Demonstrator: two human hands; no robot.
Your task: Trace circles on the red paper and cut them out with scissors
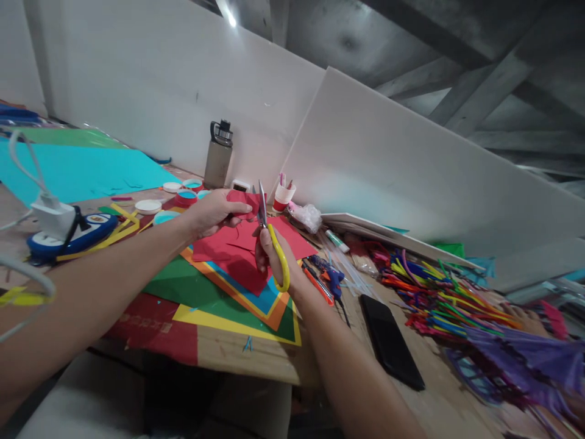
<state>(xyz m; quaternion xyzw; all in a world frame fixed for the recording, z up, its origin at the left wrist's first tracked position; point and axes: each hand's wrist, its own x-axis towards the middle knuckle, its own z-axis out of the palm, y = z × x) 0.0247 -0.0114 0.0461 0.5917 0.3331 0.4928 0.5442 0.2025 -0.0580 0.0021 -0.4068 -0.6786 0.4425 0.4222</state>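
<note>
My left hand (214, 212) pinches a small piece of red paper (242, 200) above the table. My right hand (270, 253) grips yellow-handled scissors (281, 259), their metal blades pointing up and away from me. The blades are at the right edge of the red piece; whether they are cutting into it I cannot tell. Beneath both hands lie larger red sheets (297, 235), on top of a stack with blue, orange, green (183, 280) and yellow paper (210, 319).
A bottle (218, 155) stands by the wall, left of a cup with pens (284, 196). Rightward lie a cutter knife (317, 283), a glue gun (335, 279), a black phone (390, 341) and colourful pipe cleaners (439, 299). A power strip (73, 235) sits left. Another person's hand (525, 318) shows far right.
</note>
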